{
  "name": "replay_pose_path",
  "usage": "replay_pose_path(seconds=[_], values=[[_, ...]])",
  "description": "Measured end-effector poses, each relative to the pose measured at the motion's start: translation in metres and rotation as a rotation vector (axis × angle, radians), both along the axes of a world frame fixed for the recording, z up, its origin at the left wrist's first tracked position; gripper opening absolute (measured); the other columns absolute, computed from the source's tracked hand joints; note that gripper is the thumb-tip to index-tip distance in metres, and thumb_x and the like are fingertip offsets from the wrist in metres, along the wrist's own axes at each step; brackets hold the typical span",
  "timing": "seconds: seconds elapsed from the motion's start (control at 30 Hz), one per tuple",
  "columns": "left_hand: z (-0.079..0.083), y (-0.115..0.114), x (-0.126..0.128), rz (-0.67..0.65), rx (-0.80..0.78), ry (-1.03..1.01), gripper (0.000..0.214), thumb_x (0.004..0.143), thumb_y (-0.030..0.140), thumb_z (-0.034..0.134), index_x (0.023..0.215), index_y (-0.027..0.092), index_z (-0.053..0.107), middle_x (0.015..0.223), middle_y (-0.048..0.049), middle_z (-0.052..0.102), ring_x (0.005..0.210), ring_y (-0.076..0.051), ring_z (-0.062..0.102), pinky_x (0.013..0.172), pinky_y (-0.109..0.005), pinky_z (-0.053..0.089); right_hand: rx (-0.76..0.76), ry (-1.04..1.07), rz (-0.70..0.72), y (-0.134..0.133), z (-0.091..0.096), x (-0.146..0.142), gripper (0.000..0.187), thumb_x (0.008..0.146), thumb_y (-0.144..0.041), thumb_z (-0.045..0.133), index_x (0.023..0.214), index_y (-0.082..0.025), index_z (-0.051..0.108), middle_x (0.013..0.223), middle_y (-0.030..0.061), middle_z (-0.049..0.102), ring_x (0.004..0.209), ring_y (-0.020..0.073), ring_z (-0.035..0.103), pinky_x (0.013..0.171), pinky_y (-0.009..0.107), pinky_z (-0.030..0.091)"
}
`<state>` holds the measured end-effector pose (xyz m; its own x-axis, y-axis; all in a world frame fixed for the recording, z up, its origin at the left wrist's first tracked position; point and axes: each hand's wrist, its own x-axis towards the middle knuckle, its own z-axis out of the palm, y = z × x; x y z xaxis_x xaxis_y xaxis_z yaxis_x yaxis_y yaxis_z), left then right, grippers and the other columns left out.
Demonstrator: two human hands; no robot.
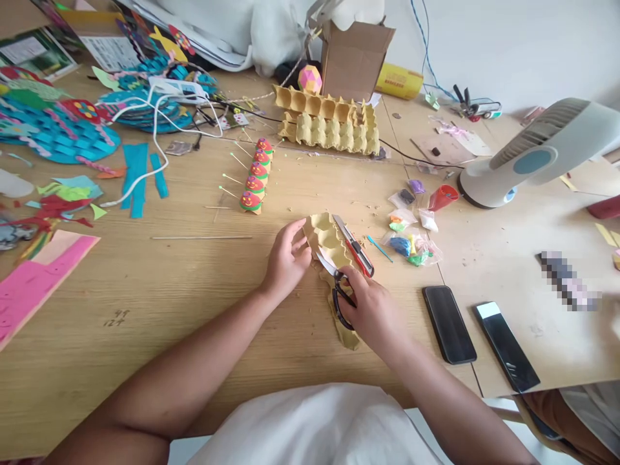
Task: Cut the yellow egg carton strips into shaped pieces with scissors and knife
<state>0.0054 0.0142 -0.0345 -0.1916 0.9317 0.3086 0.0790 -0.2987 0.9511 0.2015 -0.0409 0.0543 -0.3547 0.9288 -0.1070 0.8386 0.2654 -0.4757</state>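
Observation:
My left hand (287,257) grips the near-left edge of a yellow egg-carton piece (329,237) lying on the wooden table (194,323). My right hand (371,309) is closed through the black handles of scissors (339,284), whose blades reach into the carton's near edge. Under my right hand lies another strip of cut carton (347,336). A red utility knife (354,245) rests just right of the carton piece.
A painted caterpillar of carton cups (256,174) and whole egg cartons (329,119) sit farther back. Clay bags (409,242), a red cup (443,196), a fan (542,152) and two phones (448,323) lie right. Coloured paper crafts (53,135) cover the left.

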Motion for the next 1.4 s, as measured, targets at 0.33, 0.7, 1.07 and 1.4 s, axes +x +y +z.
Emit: replay_pose_path(seconds=[0.33, 0.7, 1.07, 1.4], values=[[0.011, -0.004, 0.007, 0.015, 0.027, -0.139, 0.043, 0.091, 0.034, 0.066, 0.131, 0.026, 0.053, 0.142, -0.0111, 0.053, 0.139, -0.026, 0.047, 0.113, -0.045, 0.045, -0.253, 0.731, -0.116, 0.039, 0.009, 0.027, 0.038, 0.084, -0.037, 0.069, 0.117, -0.028, 0.052, 0.084, -0.0024, 0.060, 0.067, 0.0123, 0.056, 0.061, 0.025, 0.047], [0.035, -0.020, 0.018, -0.736, -0.459, -0.721, 0.052, 0.081, 0.044, 0.078, 0.127, 0.025, 0.063, 0.127, -0.0087, 0.067, 0.111, -0.023, 0.067, 0.085, -0.030, 0.054, -0.178, 1.134, -0.259, 0.070, -0.020, -0.006, 0.048, 0.083, -0.051, 0.066, 0.121, -0.031, 0.043, 0.102, 0.0015, 0.057, 0.073, 0.0126, 0.054, 0.065, 0.026, 0.049], [0.035, -0.011, 0.014, -0.401, -0.440, -0.821, 0.068, 0.071, 0.018, 0.085, 0.128, 0.030, 0.051, 0.111, 0.0003, 0.071, 0.098, -0.016, 0.069, 0.085, -0.029, 0.055, -0.181, 0.965, -0.302, 0.066, -0.005, -0.001, 0.042, 0.087, -0.047, 0.065, 0.119, -0.029, 0.043, 0.089, -0.0014, 0.058, 0.067, 0.0127, 0.051, 0.057, 0.025, 0.042], [0.029, 0.004, 0.005, -0.237, -0.182, -0.557, 0.052, 0.081, 0.026, 0.077, 0.128, 0.030, 0.054, 0.120, -0.0011, 0.068, 0.113, -0.017, 0.065, 0.098, -0.033, 0.053, -0.274, 0.568, 0.000, 0.018, -0.009, 0.020, 0.034, 0.095, -0.053, 0.054, 0.113, -0.025, 0.050, 0.076, -0.0033, 0.049, 0.067, 0.0138, 0.047, 0.065, 0.028, 0.042]])
